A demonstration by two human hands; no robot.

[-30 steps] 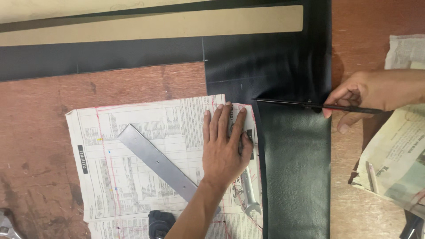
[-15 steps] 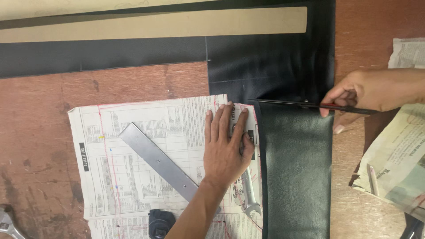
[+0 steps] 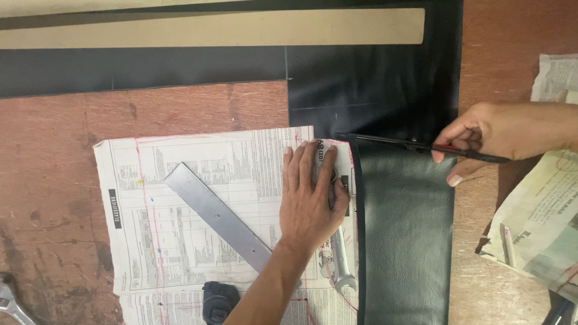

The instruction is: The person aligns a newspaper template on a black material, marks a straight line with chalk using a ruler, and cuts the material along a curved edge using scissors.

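My right hand (image 3: 494, 135) grips a pair of long black scissors (image 3: 397, 142), blades pointing left and lying across a sheet of black leather-like material (image 3: 373, 84) on the wooden table. Below the blades, a dark green-black strip of that material (image 3: 404, 241) runs down toward me. My left hand (image 3: 310, 195) lies flat, fingers together, on a sheet of newspaper (image 3: 198, 210) just left of the strip's edge. A flat metal ruler (image 3: 220, 219) rests diagonally on the newspaper beside that hand.
A long tan board (image 3: 211, 29) lies across the top over the black sheet. A spanner (image 3: 340, 259) rests by my left wrist and a small dark object (image 3: 218, 301) sits below. More newspaper (image 3: 542, 222) lies at the right. Another tool (image 3: 9, 301) shows at bottom left.
The scissors and my right hand have shifted slightly left along the cut. My left hand has stayed pressed on the newspaper.
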